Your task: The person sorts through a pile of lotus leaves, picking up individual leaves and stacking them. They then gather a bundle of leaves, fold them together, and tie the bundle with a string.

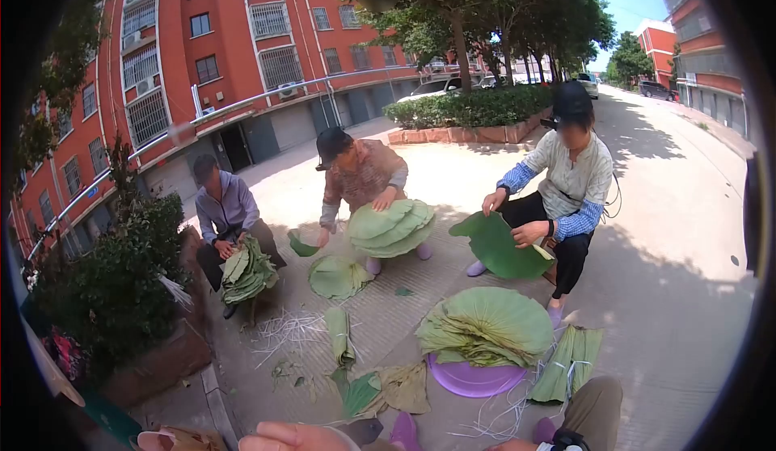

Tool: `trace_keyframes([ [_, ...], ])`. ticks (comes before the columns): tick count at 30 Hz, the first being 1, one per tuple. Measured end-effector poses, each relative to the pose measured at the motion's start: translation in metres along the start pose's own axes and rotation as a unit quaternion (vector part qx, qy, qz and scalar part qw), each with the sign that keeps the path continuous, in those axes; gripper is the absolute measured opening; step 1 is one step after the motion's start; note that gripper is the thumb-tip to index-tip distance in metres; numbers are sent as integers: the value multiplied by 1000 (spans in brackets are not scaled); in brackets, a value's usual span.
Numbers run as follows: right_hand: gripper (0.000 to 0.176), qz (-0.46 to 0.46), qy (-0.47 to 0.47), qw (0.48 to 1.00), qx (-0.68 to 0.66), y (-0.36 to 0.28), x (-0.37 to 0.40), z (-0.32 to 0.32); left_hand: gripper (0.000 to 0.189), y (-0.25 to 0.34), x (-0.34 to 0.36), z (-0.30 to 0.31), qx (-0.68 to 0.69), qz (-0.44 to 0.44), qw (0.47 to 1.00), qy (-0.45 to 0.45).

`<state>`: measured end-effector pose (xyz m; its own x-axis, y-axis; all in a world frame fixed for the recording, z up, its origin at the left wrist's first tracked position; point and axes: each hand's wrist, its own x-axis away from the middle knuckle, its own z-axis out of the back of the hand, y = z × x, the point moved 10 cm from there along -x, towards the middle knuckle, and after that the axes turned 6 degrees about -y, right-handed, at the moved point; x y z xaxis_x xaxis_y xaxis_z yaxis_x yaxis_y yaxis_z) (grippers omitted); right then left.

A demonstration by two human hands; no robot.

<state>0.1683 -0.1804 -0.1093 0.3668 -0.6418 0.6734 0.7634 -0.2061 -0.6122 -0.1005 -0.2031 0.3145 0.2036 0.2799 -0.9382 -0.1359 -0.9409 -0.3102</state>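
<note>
At the bottom edge my left hand (295,437) is cut off by the frame; its visible fingers look stretched out, with nothing seen in them. Only a sliver of my right hand (513,445) shows beside my knee, its fingers hidden. In front of me a thick stack of large green lotus leaves (485,326) rests on a purple basin (475,377). To its right lie folded lotus leaves tied with white string (568,364). Loose, partly brown leaves (404,388) lie on the ground beyond my left hand.
Three people sit opposite, handling lotus leaves: one with a bunch (248,271), one with a fanned stack (392,229), one with a single broad leaf (501,245). White strips (289,334) and a rolled leaf bundle (339,336) lie between us. A planter wall (153,362) borders the left.
</note>
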Motion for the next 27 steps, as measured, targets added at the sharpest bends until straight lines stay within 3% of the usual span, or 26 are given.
trace_keyframes([
  [1, 51, 13, 0, 998, -68, -20, 21, 29, 42, -31, 17, 5, -110, 5, 993, 31],
  [3, 42, 125, 152, 973, 119, -37, 15, 99, 36, -107, 71, -10, -112, 282, 953, 3],
  [4, 40, 145, 198, 958, 150, -36, 6, 132, 32, -141, 95, -21, -105, 386, 916, -20],
  [6, 38, 146, 280, 936, 154, -47, 6, 200, 33, -194, 151, -37, -146, 485, 850, -149],
  [10, 35, 139, 361, 920, 65, -1, -59, 302, 33, -235, 290, -21, -140, 631, 755, -112],
  [11, 35, 101, 367, 924, 40, 12, -77, 319, 33, -238, 319, -11, -151, 658, 731, -97],
  [12, 36, 66, 375, 925, 21, 26, -95, 329, 33, -238, 345, -6, -179, 681, 698, -132],
  [15, 37, 66, 448, 891, 9, 60, -145, 341, 32, -252, 393, -12, -140, 730, 658, -119],
  [16, 39, 7, 441, 897, -6, 73, -161, 340, 32, -262, 398, -17, -160, 720, 659, -148],
  [19, 44, 49, 485, 867, 99, 63, -180, 347, 33, -276, 404, -34, -190, 699, 652, -225],
  [27, 54, 39, 391, 913, 107, 84, -234, 358, 32, -301, 415, -45, -173, 678, 673, -241],
])
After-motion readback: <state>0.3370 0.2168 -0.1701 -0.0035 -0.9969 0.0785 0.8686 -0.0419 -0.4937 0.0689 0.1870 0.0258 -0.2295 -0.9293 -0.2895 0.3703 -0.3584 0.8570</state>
